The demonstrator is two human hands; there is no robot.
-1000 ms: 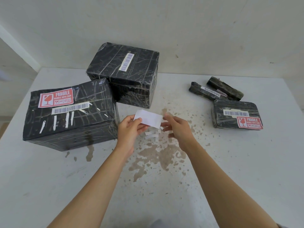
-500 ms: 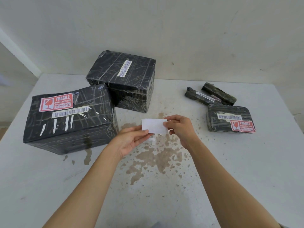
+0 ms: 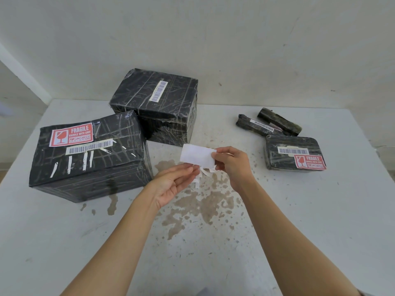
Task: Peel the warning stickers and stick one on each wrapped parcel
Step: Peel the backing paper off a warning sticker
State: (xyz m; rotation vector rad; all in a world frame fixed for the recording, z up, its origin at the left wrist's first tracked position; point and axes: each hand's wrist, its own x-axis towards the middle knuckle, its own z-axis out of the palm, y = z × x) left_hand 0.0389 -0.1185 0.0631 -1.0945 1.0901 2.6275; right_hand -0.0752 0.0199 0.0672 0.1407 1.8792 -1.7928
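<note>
My right hand (image 3: 233,165) pinches the right edge of a sticker (image 3: 196,156), held above the table with its blank white back towards me. My left hand (image 3: 173,184) lies palm up just below the sticker's lower edge, fingers straight and holding nothing I can see. A large black wrapped parcel (image 3: 89,163) at the left carries a red FRAGILE sticker (image 3: 71,135). The small flat parcel (image 3: 292,146) at the right has one too (image 3: 310,162). The back parcel (image 3: 156,107) shows only a barcode label. Two slim parcels (image 3: 256,126) (image 3: 280,122) lie at the back right.
Several white backing strips (image 3: 202,178) lie on the stained white table (image 3: 213,242) under my hands. A white wall (image 3: 213,39) runs along the table's far edge. The table's left edge drops off beside the large parcel.
My left hand has let go of the sticker's left side and dropped below it, turning palm up. My right hand keeps its pinch on the sticker. The view has tilted slightly upward.
</note>
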